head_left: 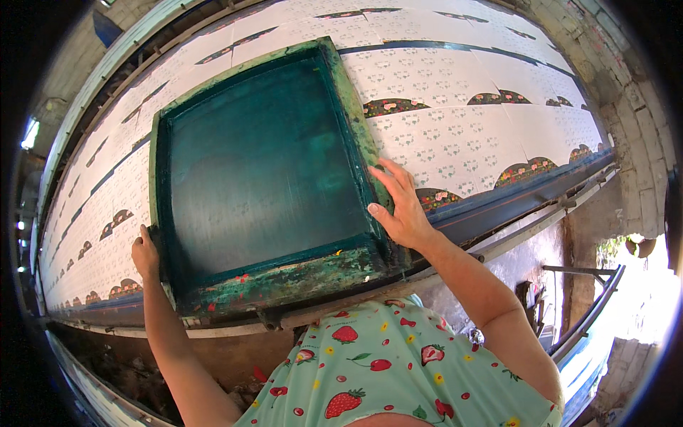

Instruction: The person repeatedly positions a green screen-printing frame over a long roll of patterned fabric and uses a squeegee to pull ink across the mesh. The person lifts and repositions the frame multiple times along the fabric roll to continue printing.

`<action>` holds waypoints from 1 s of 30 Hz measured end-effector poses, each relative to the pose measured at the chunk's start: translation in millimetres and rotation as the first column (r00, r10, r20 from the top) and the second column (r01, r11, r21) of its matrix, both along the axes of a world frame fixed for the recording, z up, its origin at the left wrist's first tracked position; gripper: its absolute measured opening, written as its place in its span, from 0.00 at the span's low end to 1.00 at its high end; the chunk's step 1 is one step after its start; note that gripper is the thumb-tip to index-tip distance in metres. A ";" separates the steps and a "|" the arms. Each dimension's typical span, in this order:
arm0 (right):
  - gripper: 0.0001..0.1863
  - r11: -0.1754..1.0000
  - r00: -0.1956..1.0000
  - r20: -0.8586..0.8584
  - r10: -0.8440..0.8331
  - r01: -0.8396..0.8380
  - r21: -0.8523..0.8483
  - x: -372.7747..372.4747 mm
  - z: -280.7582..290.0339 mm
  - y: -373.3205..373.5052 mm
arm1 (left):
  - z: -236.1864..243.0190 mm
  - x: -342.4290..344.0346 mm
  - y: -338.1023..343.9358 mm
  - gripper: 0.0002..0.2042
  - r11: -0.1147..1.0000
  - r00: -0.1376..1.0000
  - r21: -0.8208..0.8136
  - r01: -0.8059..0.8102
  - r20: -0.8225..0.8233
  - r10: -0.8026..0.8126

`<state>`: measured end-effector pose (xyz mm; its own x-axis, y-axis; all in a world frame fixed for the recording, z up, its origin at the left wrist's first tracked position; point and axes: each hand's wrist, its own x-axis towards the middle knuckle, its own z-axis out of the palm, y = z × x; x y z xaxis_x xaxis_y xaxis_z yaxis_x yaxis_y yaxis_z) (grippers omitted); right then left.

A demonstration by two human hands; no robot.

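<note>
A large screen-printing frame (334, 265) lies on a long printing table, its wooden rim smeared with green paint. Dark green ink covers its mesh (256, 164), with a paler sheen toward the near side. At the left rim, my left hand (146, 255) grips the frame's edge with its thumb up; the other fingers are partly hidden. On the opposite side, my right hand (403, 210) rests against the right rim, fingers spread and thumb apart, not wrapped round it. White cloth (455, 142) printed with small green motifs and dark floral scallops extends around the frame.
A metal rail (523, 231) runs along the table's near edge, close to my body. Another long rail (85, 107) lies beyond the table's far left side. Block walls (637, 107) stand at the right, with a blue-edged metal structure (587, 309) below them.
</note>
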<state>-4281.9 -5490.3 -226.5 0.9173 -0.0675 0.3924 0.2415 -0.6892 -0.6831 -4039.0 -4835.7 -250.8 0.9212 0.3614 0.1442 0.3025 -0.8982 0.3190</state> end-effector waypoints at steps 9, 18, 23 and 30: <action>0.27 0.736 0.980 -0.145 -0.140 0.201 0.647 -4.0 -39.2 -8.9 | -17.6 5.3 2.6 0.36 0.826 1.000 -0.563 -0.005 0.022 0.021; 0.32 0.370 0.980 -0.193 0.043 0.164 0.914 -2.1 16.2 -2.1 | -29.9 10.5 10.9 0.38 0.818 0.997 -0.569 0.083 0.054 -0.064; 0.34 0.301 0.987 0.026 0.161 -0.074 0.951 7.2 53.8 1.8 | -43.2 44.3 65.1 0.42 0.868 0.999 -0.496 0.009 -0.027 -0.025; 0.34 0.479 0.996 -0.002 0.085 -0.039 0.877 -3.2 95.4 -85.1 | 47.0 -1.7 -81.8 0.40 0.520 1.000 -0.854 -0.029 -0.031 0.005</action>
